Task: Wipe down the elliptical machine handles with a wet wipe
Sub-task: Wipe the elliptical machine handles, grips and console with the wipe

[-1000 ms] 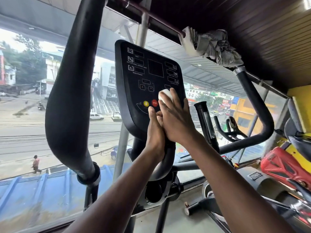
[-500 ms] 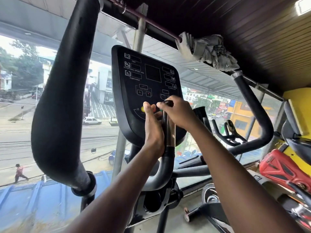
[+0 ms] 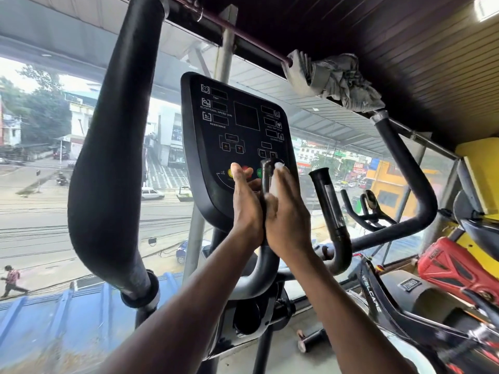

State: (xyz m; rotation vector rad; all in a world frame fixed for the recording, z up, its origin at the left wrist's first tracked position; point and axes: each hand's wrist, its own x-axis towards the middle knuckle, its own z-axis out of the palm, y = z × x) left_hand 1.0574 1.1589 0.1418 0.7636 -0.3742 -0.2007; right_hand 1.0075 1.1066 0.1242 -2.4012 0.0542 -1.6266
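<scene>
**Both hands at the left inner grip, wipe pressed to its side**

The wet wipe (image 3: 277, 182) lay between the right hand (image 3: 289, 220) and the short upright handle (image 3: 266, 179) in front of the console (image 3: 237, 136). It showed only as a white fold beside the top of the handle, with the straight fingers of the right hand pressing it flat against the bar rather than curling round it. The left hand (image 3: 247, 209) stood on the opposite side, fingers extended upward, palm against the bar, holding nothing as far as could be seen.

The wipe looked thin, limp and damp, so it would likely bunch or slide unless kept under a broad palm; pinching one corner would probably waste most of its surface. The handle was rigid and fixed, with a smooth dark surface that would likely turn slick once wet. Wrapping the wipe round the bar and gripping through it seemed the surest hold.

The matching inner handle (image 3: 328, 201) stood just to the right, and the two long padded arms, the left one (image 3: 108, 157) and the right one (image 3: 405, 184), rose on either side, all apart from both hands and still to be reached.
</scene>
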